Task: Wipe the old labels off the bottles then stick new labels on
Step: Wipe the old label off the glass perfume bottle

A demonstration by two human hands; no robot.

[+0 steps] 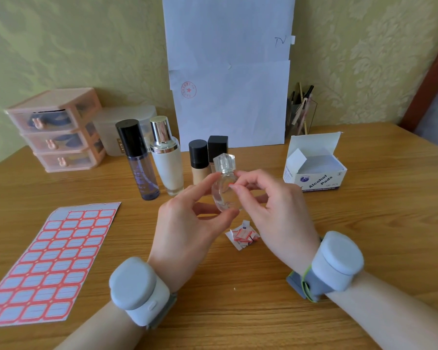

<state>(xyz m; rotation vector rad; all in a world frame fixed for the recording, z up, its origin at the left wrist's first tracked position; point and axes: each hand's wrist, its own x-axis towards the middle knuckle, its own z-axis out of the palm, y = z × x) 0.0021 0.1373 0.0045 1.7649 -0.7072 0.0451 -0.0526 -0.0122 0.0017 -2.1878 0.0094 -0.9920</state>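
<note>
Wooden desk [314, 248], green wallpaper: left hand [185, 223] grips the glass bottle [223, 193] by its sides, right hand [276, 210] pinches a label [232, 185] on it. Likely light, slick, breakable.

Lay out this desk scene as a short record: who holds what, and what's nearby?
Left hand: grips the clear bottle
Right hand: pinches a red-edged label at the bottle's front
Label sheet: flat on the table, left
Alcohol pads box: open, right
Scraps: on the table beneath the hands
Other bottles: four, standing behind
</note>
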